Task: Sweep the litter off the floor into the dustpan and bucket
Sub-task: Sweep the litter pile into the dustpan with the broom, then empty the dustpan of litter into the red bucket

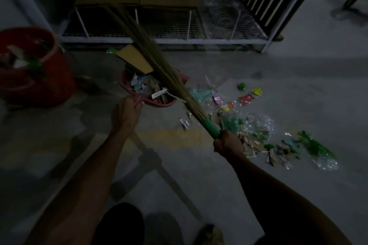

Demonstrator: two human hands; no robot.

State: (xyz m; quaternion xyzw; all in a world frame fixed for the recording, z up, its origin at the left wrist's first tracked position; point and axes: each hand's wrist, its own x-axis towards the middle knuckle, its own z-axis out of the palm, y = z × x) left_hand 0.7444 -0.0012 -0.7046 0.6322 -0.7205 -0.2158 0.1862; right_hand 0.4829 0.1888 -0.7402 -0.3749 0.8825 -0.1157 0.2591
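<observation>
Litter (256,131) lies on the floor (258,195), most of it a loose spread just beyond & right of the right-hand fingers (223,145), w/ plastic wrap, card bits, coloured scraps. Only one view, head cam, dim.

Left hand (127,113): fingers curled round the dustpan (157,103) handle, pan just past the fingertips, looks raised/tilted off the floor, prob. so the load stays in for carrying to the bucket (33,69). Pan already heaped w/ paper & a flat card piece. Bucket sits well left of the left fingers, some rubbish inside.

Right hand (229,143): fingers wrapped tight on the green grip of the broom (159,61), bristles fanning up & away from the fingers, across the pan. Guess: broom held over the load to pin it, or lifted clear betw. strokes; can't tell which.

Judgement: approx. halfway; pan wants emptying before the rest is swept. Risk: light plastic sliding off the pan.
</observation>
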